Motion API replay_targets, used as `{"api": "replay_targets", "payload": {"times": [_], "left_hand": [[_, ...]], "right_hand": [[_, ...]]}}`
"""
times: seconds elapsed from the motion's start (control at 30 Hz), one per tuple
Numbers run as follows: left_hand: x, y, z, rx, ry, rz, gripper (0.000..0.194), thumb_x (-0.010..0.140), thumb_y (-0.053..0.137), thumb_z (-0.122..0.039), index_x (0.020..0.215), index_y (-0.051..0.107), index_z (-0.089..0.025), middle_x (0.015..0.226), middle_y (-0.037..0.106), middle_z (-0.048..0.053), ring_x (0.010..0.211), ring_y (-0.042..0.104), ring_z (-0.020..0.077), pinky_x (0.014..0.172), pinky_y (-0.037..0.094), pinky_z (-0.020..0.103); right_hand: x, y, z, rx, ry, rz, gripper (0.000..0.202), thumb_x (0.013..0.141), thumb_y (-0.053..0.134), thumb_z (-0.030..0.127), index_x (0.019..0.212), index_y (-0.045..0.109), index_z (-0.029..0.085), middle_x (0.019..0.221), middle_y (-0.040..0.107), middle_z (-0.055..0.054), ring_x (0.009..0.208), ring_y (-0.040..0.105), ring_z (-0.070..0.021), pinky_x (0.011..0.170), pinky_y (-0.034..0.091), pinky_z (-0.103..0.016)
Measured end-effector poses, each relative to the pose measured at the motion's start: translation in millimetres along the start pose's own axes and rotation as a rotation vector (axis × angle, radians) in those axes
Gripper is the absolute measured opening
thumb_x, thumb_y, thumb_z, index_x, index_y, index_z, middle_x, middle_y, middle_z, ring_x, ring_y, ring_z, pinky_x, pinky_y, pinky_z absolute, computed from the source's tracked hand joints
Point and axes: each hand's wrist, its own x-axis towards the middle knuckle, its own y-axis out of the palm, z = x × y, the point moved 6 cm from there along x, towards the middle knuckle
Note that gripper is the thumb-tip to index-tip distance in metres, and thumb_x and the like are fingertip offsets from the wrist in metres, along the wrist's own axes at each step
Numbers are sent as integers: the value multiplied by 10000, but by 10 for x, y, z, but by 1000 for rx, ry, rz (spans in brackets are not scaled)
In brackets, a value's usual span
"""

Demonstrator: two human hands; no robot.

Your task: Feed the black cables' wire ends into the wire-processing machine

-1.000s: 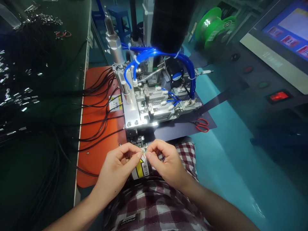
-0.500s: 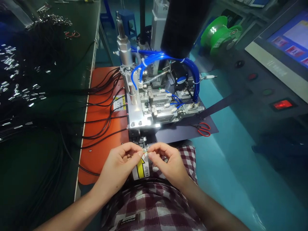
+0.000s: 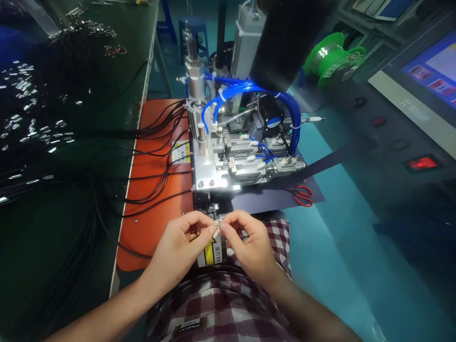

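Note:
My left hand [image 3: 183, 244] and my right hand [image 3: 251, 242] meet fingertip to fingertip just in front of the machine. Each pinches thumb against forefinger on thin coloured wires [image 3: 218, 227], of which only small red and pale bits show between the tips. Beneath the fingers lies a white label with a yellow arrow [image 3: 209, 254]. Right behind them are the small black blocks of the machine's track [image 3: 206, 209]. The metal machine [image 3: 245, 166] with blue air tubes [image 3: 242, 89] stands beyond.
Black cables [image 3: 156, 194] run across the orange plate [image 3: 142, 242] from the dark table [image 3: 117, 28]. Red-handled scissors [image 3: 303, 195] lie on the grey plate [image 3: 256, 197]. A control panel [image 3: 392, 109] and a green spool [image 3: 326, 59] stand at the right.
The view has shifted slightly, so the machine and panel appear a little further right. Both hands keep their pinch, with the fingertips slightly closer together.

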Motion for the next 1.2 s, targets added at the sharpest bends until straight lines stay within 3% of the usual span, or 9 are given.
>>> {"api": "replay_targets", "payload": {"times": [0.2, 0.4, 0.67, 0.83, 1.2], "left_hand": [[-1, -23, -42, 204, 199, -59, 111, 851, 568, -236, 796, 653, -191, 708, 555, -16, 635, 501, 117, 560, 386, 219], [-45, -12, -90, 252, 449, -111, 141, 870, 542, -147, 907, 664, -208, 836, 594, 22, 779, 553, 148, 693, 441, 248], [34, -34, -60, 355, 386, -64, 116, 887, 533, -165, 951, 615, -217, 841, 567, -8, 767, 542, 121, 664, 438, 212], [61, -63, -93, 530, 515, -60, 165, 907, 482, -112, 979, 607, -191, 917, 541, 7, 847, 554, 108, 753, 442, 196], [180, -107, 20, 747, 672, -49, 276, 910, 444, -104, 1138, 592, -155, 965, 575, 61, 855, 583, 158, 719, 494, 244]], "right_hand": [[59, 74, -116, 213, 151, 88, 175, 854, 578, 313, 741, 550, 182, 658, 500, 18, 533, 412, -111, 471, 338, -225], [95, 136, -178, 429, 293, 200, 271, 793, 652, 400, 713, 544, 164, 609, 465, 45, 475, 299, -79, 445, 209, -225], [142, 50, -161, 352, 218, 140, 226, 830, 612, 333, 704, 525, 166, 608, 433, 48, 507, 319, -88, 466, 248, -229], [246, -6, -234, 247, 201, 94, 192, 830, 590, 311, 717, 532, 168, 648, 462, 26, 553, 367, -110, 506, 297, -242], [435, 27, -370, 262, 235, 90, 189, 808, 603, 297, 696, 530, 164, 603, 445, 43, 513, 347, -95, 471, 276, -222]]}}
